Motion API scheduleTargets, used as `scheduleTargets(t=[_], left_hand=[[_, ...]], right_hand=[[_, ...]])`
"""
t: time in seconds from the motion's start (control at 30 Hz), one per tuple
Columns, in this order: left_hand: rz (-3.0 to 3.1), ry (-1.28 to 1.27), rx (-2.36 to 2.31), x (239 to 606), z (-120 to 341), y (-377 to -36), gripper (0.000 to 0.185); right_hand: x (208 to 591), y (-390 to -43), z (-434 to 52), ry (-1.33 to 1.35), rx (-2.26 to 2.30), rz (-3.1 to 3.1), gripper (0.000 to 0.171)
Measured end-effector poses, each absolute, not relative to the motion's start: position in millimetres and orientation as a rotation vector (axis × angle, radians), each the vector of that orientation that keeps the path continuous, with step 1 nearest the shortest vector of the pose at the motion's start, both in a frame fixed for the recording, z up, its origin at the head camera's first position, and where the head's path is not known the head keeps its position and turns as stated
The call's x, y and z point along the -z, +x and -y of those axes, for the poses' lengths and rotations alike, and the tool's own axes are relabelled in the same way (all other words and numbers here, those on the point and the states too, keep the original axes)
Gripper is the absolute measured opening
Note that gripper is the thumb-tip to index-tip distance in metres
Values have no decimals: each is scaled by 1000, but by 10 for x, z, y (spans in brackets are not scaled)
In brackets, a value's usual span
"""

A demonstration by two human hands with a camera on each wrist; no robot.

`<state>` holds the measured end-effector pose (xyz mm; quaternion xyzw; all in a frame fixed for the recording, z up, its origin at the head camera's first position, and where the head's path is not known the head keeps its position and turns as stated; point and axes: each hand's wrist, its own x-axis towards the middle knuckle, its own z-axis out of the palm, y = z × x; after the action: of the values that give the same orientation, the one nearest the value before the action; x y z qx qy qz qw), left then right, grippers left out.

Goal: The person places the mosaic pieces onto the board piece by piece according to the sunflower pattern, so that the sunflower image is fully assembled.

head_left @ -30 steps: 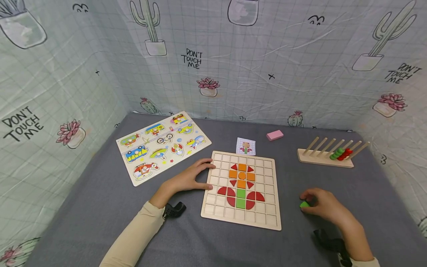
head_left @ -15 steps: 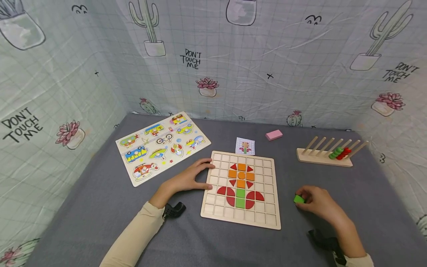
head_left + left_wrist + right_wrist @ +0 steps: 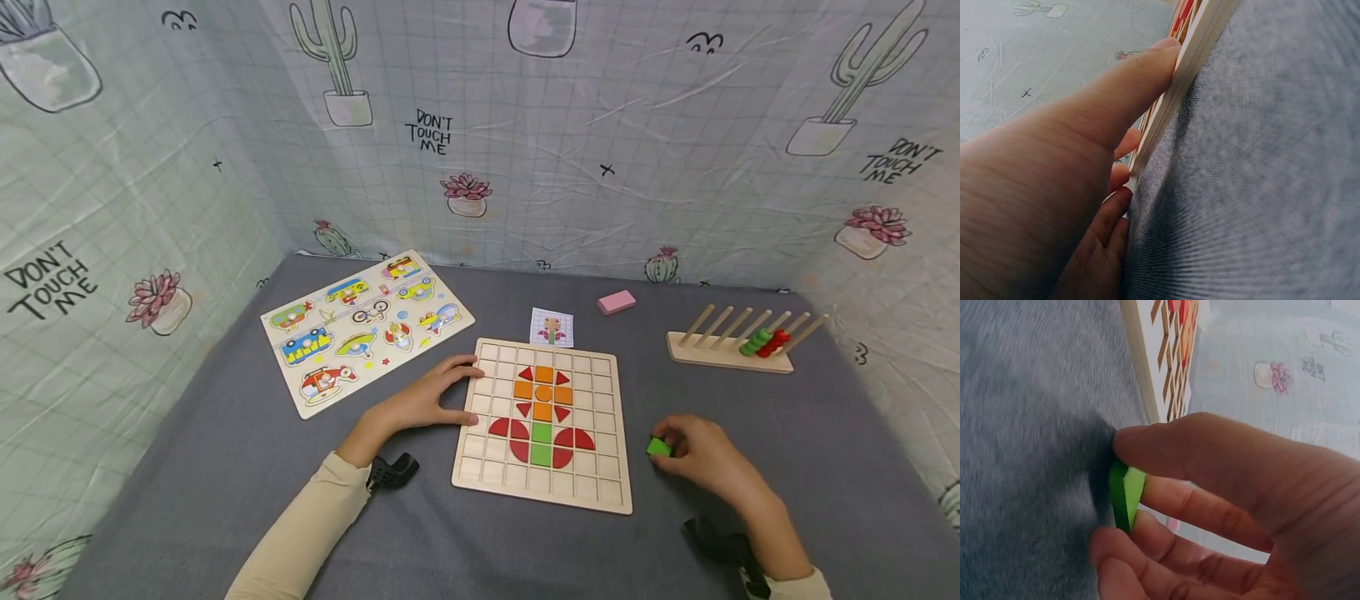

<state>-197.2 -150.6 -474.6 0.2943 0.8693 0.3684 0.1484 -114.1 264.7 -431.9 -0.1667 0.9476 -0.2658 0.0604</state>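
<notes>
A wooden grid board (image 3: 495, 475) lies on the grey cloth, bearing orange squares with an orange round piece (image 3: 543, 393), red triangles, red quarter circles (image 3: 517, 451) and two green squares (image 3: 541, 454). My left hand (image 3: 420, 402) rests at its left side, thumb and fingertips spread along the edge; in the left wrist view the thumb presses the rim (image 3: 1175, 94). To the right of the board, my right hand (image 3: 697, 450) pinches a green square tile (image 3: 1124, 494) between thumb and fingers, low over the cloth. Part of the tile is hidden by the fingers.
A pattern card (image 3: 551, 327) lies just behind the board, with a pink block (image 3: 617, 302) beyond it. A vehicle puzzle board (image 3: 367, 333) is at the back left. At the right stands a peg rack (image 3: 727, 353) with green and red beads.
My right hand has moved left toward the board with the green tile, which shows more fully now. My left hand and the board have stayed in place.
</notes>
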Motion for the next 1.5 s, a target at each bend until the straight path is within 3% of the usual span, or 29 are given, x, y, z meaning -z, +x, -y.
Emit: scheduleTargets(t=[0.73, 1.3, 1.5], left_hand=[[-2513, 845, -1049, 4732, 1491, -1965, 71], [-2520, 841, -1044, 4728, 1496, -1961, 71], [-2510, 839, -1052, 4716, 1491, -1953, 70]], right_hand=[[4206, -1087, -2084, -545, 928, -2744, 27], [4305, -939, -1652, -803, 983, -2646, 31], [4368, -892, -1521, -943, 958, -2669, 19]])
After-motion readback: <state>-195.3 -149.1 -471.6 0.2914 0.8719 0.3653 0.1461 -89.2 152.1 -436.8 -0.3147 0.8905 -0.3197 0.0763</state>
